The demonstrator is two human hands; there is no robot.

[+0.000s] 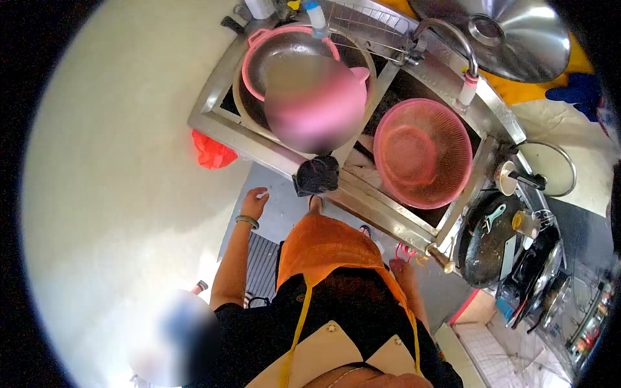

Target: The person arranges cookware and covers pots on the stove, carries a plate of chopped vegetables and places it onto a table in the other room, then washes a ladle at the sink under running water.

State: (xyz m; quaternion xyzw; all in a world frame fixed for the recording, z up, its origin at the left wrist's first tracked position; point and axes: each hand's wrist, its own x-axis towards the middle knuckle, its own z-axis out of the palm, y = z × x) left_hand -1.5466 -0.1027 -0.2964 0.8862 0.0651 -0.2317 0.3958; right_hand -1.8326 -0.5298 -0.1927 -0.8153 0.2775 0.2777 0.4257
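My left hand (255,203), with a bracelet (246,222) at the wrist, hangs in front of the sink. Its fingers are loosely bent and apart, with nothing seen in them. Low at my right side, part of my right hand (399,264) shows beside red loops (406,250); its fingers are not clear. A pink colander (424,155) rests over the right basin of the steel sink (405,218). Over the left basin, a blurred patch covers much of a pink container (343,107) and a pink-rimmed bowl (253,84). A black cloth-like item (316,175) drapes over the front edge.
A faucet (470,55) arches behind the colander. A large steel lid (517,39) lies at the back right. Pans (482,258), a green-handled peeler (495,217) and a glass lid (550,169) crowd the right side. A red bag (212,152) hangs at the sink's left.
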